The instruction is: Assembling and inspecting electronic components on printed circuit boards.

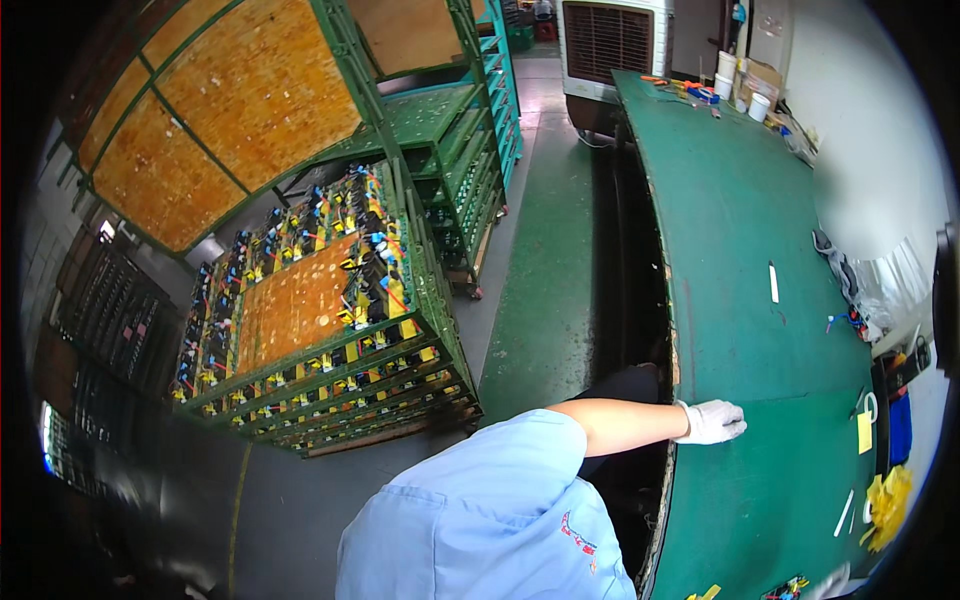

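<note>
My left hand (712,422), in a white knit glove, rests on the green workbench (750,340) near its left edge. Its fingers look curled together, and no object shows in them. The bare forearm reaches across from a light blue short sleeve. My right hand is out of the picture. Beyond the glove, a thin white strip (773,283) lies on the green top. Toward the right side are a yellow tag (865,432), another white strip (843,513) and a bunched yellow cloth or bag (886,508). Small wired parts (787,588) sit at the bottom edge.
A green rack (430,330) at left carries several layers of black and yellow wired parts, beside tilted wooden panels (260,80). More shelving (440,130) stands behind. An air cooler (612,50) is at the aisle's far end. White tubs (759,107) and hand tools (700,92) occupy the bench's far end.
</note>
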Tool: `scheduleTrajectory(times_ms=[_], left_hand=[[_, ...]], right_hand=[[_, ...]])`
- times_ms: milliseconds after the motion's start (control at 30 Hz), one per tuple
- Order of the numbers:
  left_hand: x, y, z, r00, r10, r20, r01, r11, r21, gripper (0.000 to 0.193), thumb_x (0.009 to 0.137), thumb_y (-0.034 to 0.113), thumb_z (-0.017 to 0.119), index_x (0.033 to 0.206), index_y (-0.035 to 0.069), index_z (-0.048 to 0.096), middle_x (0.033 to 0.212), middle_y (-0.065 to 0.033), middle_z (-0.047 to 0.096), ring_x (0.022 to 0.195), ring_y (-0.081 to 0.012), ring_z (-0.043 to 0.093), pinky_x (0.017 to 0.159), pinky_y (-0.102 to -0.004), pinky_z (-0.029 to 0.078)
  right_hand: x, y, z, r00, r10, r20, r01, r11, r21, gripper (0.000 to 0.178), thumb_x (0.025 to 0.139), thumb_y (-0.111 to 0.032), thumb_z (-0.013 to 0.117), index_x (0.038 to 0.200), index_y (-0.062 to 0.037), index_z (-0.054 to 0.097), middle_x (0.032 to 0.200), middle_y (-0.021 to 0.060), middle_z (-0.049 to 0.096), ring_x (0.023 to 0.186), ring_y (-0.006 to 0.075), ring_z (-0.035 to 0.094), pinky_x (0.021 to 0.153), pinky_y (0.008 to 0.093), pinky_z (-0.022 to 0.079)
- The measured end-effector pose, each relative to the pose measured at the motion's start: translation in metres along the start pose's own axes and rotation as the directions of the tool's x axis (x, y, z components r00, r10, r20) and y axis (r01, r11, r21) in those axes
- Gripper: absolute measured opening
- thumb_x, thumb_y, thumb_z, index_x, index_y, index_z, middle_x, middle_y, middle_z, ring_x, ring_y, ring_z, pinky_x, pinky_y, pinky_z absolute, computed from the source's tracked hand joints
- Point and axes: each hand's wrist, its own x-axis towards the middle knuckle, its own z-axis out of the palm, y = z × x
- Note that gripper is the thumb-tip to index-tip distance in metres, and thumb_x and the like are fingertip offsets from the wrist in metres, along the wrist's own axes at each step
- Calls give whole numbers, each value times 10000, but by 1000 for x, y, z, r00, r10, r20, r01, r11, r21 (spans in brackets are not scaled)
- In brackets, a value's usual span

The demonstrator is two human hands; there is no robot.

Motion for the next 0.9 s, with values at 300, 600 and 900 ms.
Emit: scheduleTrajectory(times_ms=[300, 600, 900], left_hand=[[-192, 73, -278, 935, 84, -344, 188, 707, 682, 373, 891, 339, 591, 1118, 54, 672, 1141, -162, 663, 1069, -352, 627, 950, -432, 503], [-455, 32, -413, 371, -434, -821, 928, 196, 316, 449, 943, 434, 480, 1147, 74, 655, 1117, -224, 657, 1068, -388, 618, 947, -455, 476], [-422, 28, -400, 217, -618, -755, 961, -2, 277, 473, 911, 411, 477, 1247, 92, 570, 1170, -217, 654, 1092, -386, 622, 959, -485, 473]], right_hand=[[15, 17, 263, 787, 422, 450, -127, 825, -551, 243, 1011, -48, 498, 1211, 65, 578, 991, 130, 652, 835, 140, 598, 771, 249, 503], [-71, 112, 346, 918, 297, 262, -198, 918, -344, 263, 1019, -100, 516, 1208, 76, 570, 1041, 125, 657, 894, 150, 590, 821, 278, 498], [-115, 88, 339, 813, 511, 280, -350, 812, -467, 286, 1013, -180, 559, 1168, 58, 590, 997, 140, 686, 876, 168, 638, 803, 284, 512]])
